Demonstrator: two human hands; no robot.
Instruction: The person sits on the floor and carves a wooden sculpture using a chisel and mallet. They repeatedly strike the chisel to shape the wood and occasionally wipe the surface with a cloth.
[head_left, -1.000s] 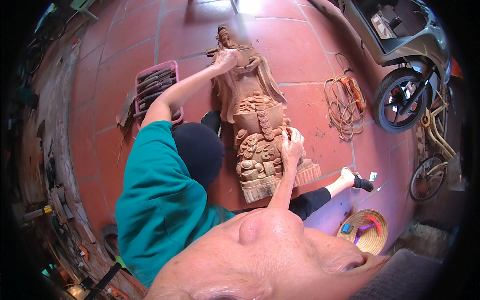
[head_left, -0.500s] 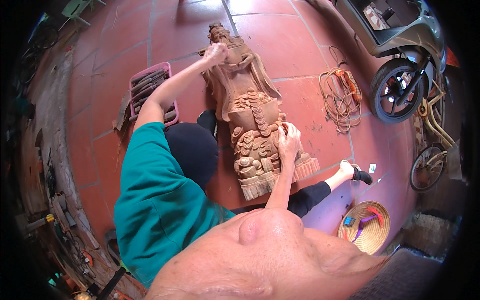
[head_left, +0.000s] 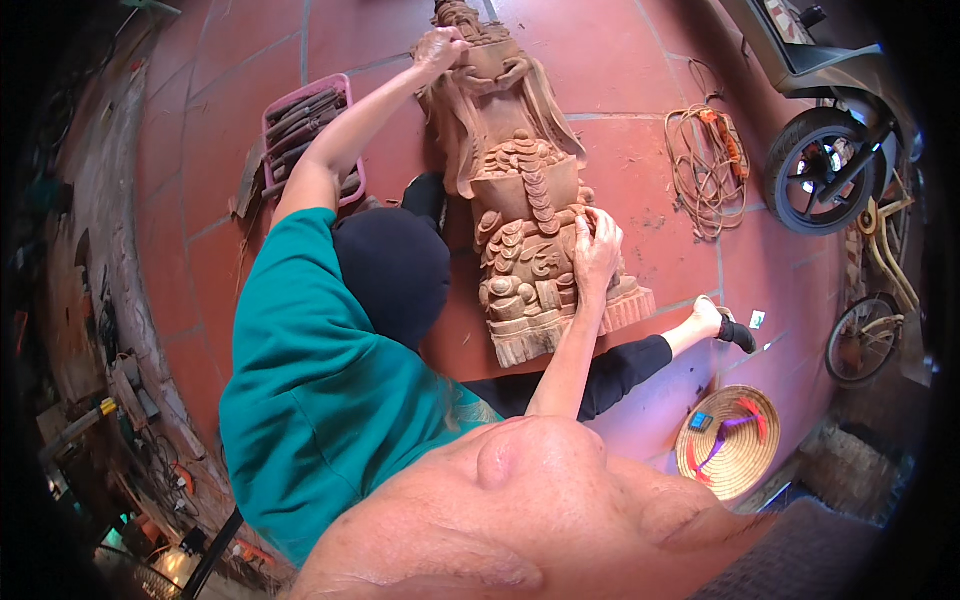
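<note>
A carved reddish-brown wooden statue (head_left: 524,200) of a robed, bearded figure lies on its back on the tiled floor. Its head meets the upper edge of the picture and its base points toward me. My left hand (head_left: 440,50) is closed at the figure's upper chest, just below the beard; whatever its fingers pinch is hidden. Lower down, my right hand (head_left: 598,250) curls its bent fingers over the right side of the carving, beside the string of carved coins. I see no tool in it.
A pink basket (head_left: 347,90) of several chisel-like tools sits left of the statue. To the right are a coiled orange cord (head_left: 690,190) with a power strip, a motorbike wheel (head_left: 822,170) and a bicycle (head_left: 862,340). A woven conical hat (head_left: 728,470) lies near my outstretched foot (head_left: 708,318).
The view has shifted, so the statue sits higher and farther right. My left hand has moved slightly left across the figure's chest. My right hand stays at the same side of the carving.
</note>
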